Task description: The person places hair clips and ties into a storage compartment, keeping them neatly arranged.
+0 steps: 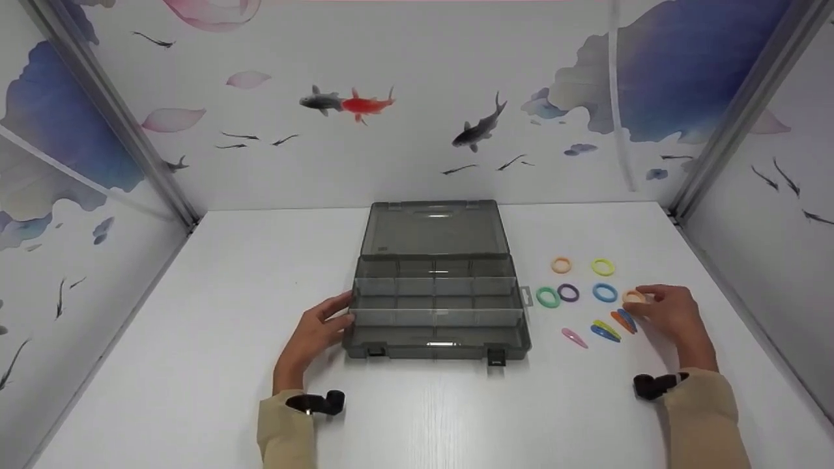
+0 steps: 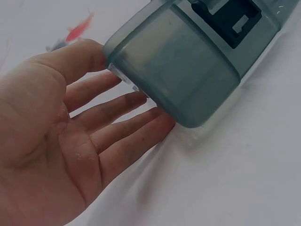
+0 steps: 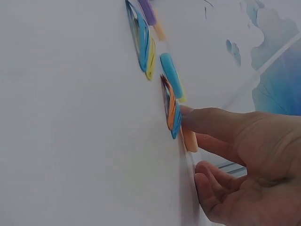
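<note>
A grey see-through plastic storage box (image 1: 438, 335) stands on the table with its lid (image 1: 434, 228) swung back. My left hand (image 1: 324, 326) rests against the box's left side, its fingers extended along the wall and the thumb at the upper rim. On the right, my right hand (image 1: 671, 316) pinches an orange hair tie (image 1: 632, 297) between thumb and fingers, low over the table. Beside it lie a blue hair tie (image 1: 604, 293) and an orange snap hair clip (image 1: 623, 322) overlapping a blue snap clip (image 1: 627, 318).
Other hair ties lie right of the box: yellow (image 1: 603, 267), peach (image 1: 561, 265), purple (image 1: 568, 292) and green (image 1: 548, 297). A pink snap clip (image 1: 574, 337) and a blue-and-yellow clip pair (image 1: 606, 332) lie nearer. Dividers (image 1: 435, 318) split the box. Printed panels (image 1: 417, 169) enclose the table.
</note>
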The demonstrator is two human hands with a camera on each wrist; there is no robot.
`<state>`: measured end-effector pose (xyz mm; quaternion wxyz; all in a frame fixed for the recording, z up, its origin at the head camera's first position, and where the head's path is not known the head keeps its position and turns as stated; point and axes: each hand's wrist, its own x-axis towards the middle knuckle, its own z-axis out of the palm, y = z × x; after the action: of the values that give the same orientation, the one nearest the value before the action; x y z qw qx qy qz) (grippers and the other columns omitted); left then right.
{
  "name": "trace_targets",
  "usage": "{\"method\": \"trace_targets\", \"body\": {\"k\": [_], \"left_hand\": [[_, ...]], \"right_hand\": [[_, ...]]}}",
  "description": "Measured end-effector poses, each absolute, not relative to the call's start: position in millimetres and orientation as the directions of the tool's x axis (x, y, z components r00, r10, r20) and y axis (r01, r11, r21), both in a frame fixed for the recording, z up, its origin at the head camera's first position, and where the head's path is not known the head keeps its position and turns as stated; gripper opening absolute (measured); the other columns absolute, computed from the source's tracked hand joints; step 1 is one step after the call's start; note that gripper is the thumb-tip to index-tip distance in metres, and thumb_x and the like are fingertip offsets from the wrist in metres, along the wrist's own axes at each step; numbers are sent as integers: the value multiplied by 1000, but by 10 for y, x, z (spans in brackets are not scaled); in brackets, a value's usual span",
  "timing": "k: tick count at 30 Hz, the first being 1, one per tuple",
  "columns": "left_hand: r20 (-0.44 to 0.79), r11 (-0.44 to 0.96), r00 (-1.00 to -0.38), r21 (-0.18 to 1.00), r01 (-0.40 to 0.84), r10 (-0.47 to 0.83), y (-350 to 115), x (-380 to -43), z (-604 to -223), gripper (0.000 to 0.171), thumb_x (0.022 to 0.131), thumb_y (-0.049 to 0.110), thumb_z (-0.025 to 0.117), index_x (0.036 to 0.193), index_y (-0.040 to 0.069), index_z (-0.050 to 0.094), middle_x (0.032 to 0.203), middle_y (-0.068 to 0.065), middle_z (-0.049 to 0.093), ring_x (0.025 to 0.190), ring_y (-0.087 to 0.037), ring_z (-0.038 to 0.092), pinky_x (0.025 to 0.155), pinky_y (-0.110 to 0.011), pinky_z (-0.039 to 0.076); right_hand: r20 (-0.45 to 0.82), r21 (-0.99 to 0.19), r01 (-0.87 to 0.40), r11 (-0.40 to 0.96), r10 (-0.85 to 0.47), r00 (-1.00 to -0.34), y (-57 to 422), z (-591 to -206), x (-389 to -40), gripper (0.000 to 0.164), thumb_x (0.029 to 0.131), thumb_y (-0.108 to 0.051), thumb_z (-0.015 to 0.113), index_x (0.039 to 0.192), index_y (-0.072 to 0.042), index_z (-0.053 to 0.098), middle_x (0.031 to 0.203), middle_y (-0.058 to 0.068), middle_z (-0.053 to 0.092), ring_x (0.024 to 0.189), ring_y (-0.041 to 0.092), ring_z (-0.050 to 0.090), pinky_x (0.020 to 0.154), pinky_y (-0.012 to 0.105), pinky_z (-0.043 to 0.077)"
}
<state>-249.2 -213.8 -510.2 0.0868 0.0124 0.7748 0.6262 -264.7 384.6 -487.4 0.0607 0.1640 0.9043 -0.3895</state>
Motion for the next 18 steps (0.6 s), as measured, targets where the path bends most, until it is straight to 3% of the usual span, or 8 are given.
{"method": "trace_targets", "body": {"k": [7,12,18], "left_hand": [[-100,206,-984,976,-69,145,-2109,-2500,-5103,55,98,19,64,150,14,47,157,-15,43,141,-35,48,108,-49,48],[-108,198,-985,977,-81,134,-2110,-2490,-5099,55,98,17,64,150,14,47,157,-15,44,140,-35,49,107,-48,48],[-113,195,-985,977,-87,127,-2129,-2493,-5125,55,97,19,65,149,16,49,157,-14,44,140,-34,50,108,-48,48]], "right_hand": [[-216,-651,331,683,250,-944,3875,-4857,-2622,66,95,-31,65,142,10,46,145,40,37,123,50,44,108,62,38],[-210,-675,342,654,274,-939,3867,-4853,-2640,65,96,-37,62,142,7,47,146,38,39,127,49,44,106,59,41],[-49,-713,233,661,284,-957,3800,-4722,-2663,58,95,-31,66,138,7,54,145,35,44,129,49,44,97,53,49]]}}
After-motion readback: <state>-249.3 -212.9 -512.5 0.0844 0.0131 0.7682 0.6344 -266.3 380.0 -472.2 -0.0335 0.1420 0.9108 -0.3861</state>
